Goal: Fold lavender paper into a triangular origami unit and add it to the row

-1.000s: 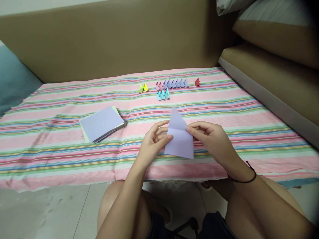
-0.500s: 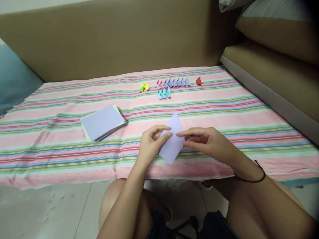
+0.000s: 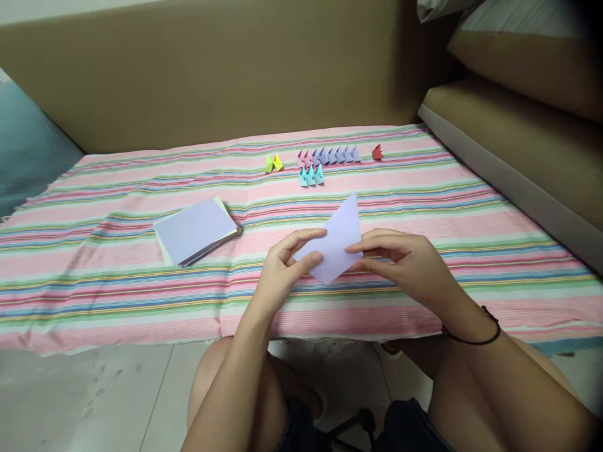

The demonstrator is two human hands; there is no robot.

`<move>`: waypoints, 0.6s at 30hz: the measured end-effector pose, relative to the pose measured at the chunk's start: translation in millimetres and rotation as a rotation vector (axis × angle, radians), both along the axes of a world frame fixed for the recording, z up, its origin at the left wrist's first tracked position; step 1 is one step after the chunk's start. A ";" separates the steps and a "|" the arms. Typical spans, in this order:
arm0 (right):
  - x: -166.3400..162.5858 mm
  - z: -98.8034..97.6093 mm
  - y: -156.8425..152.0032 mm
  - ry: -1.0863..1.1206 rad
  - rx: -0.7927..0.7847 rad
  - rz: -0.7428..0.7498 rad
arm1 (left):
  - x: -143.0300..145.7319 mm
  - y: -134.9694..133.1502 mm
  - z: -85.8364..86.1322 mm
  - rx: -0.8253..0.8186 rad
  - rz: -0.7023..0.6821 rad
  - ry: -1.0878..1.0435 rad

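A light purple sheet of paper [image 3: 336, 245] is held between my two hands above the striped cloth, tilted with one corner pointing up and away. My left hand [image 3: 289, 263] pinches its left side, thumb on the near face. On the right edge, the fingers and thumb of my right hand [image 3: 396, 260] close round the paper. Beyond the hands stand small folded paper pieces: a row of purple ones [image 3: 336, 155] beside pink ones [image 3: 304, 159], and several light blue ones [image 3: 311, 176] just in front.
A stack of coloured paper [image 3: 195, 229] lies to the left, purple on top. Yellow and green folded pieces [image 3: 274, 163] and a red one [image 3: 377, 152] sit farther back on the striped cloth [image 3: 117, 251]. Brown cushions [image 3: 513, 138] rise on the right; a brown backrest [image 3: 226, 69] stands behind.
The purple paper has turned in my hands, its top corner swinging up and to the right. My right hand has shifted slightly right; the left still pinches its side.
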State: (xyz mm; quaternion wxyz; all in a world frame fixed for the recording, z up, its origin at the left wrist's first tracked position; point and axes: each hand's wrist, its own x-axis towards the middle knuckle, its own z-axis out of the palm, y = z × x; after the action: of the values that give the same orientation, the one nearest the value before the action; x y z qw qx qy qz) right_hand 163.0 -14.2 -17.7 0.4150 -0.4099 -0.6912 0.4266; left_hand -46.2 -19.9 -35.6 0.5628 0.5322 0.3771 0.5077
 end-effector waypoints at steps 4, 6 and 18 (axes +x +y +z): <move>2.8 0.5 0.2 0.057 0.012 -0.129 | -5.3 -0.4 2.9 0.030 -0.168 -0.023; 3.8 0.2 0.6 0.028 0.032 -0.150 | -4.4 -0.4 2.7 0.063 -0.111 0.009; -5.5 -1.3 -2.7 0.044 -0.052 -0.158 | 13.3 -5.1 3.3 0.029 0.188 0.087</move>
State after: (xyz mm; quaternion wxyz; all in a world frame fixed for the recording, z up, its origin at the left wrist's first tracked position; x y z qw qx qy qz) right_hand 157.5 -16.9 -19.0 0.4515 -0.4643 -0.6362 0.4193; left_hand -32.8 -25.0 -32.4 0.4881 0.5241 0.4421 0.5400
